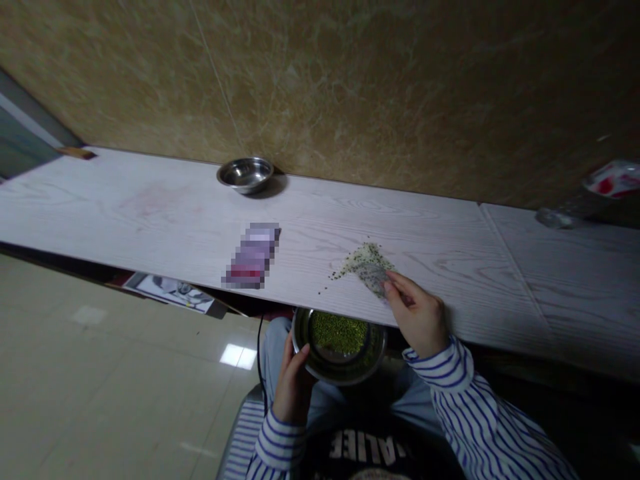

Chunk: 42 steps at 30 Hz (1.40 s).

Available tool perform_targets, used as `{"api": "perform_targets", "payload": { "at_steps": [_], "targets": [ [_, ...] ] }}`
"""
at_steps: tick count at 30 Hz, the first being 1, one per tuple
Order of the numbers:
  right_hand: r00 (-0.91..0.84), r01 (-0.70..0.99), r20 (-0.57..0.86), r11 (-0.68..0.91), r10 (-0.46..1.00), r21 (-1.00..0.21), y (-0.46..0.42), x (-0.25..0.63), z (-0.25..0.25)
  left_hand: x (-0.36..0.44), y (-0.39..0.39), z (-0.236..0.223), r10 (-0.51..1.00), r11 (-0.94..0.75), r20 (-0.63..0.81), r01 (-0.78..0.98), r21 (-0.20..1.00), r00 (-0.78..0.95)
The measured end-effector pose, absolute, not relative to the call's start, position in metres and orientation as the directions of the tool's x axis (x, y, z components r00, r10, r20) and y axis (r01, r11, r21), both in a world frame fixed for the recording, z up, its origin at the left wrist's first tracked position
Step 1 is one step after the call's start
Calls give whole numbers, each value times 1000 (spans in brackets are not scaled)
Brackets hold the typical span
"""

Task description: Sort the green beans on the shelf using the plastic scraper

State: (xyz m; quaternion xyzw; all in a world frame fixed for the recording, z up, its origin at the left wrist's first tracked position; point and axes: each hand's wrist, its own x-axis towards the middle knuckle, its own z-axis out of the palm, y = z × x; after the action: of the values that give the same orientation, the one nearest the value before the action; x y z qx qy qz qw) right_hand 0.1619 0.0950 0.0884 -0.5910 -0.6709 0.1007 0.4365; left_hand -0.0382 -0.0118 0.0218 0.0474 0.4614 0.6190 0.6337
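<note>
My left hand [293,387] grips the rim of a steel bowl [377,353] at the table's front edge, above my lap. Green beans, which look like mung beans [337,331], lie in that bowl. Over the tabletop, my right hand [423,319] pinches a thin greyish piece [373,279] between thumb and fingers; what it is made of is unclear. This piece rests against a small heap of pale grains mixed with dark green beans [369,253]. A few loose beans are scattered to the left of the heap.
A second steel bowl [245,175] stands near the wall. A pixelated, phone-shaped object [253,257] lies left of the heap. On the right, a clear plastic bottle [585,197] lies by the wall. Below the white wood-grain tabletop [165,220], a printed box [173,292] shows.
</note>
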Motion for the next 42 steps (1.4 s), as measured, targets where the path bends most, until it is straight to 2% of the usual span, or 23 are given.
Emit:
{"api": "perform_targets", "payload": {
  "at_steps": [13,20,26,34,42],
  "targets": [
    [-14,681,517,387,856,-622,86,135,88,-43,-15,18,834,228,-523,-751,619,-178],
    [9,705,544,380,839,-599,86,141,90,-43,-15,14,852,220,-494,-738,638,-173],
    [-38,677,540,419,841,-605,85,133,88,-43,-14,11,849,222,-498,-738,637,-174],
    [52,714,525,336,849,-614,90,148,89,-41,-14,18,839,231,-513,-733,640,-183],
    [-1,684,543,397,840,-613,91,136,90,-42,-13,16,825,223,-532,-753,619,-193]
  ]
}}
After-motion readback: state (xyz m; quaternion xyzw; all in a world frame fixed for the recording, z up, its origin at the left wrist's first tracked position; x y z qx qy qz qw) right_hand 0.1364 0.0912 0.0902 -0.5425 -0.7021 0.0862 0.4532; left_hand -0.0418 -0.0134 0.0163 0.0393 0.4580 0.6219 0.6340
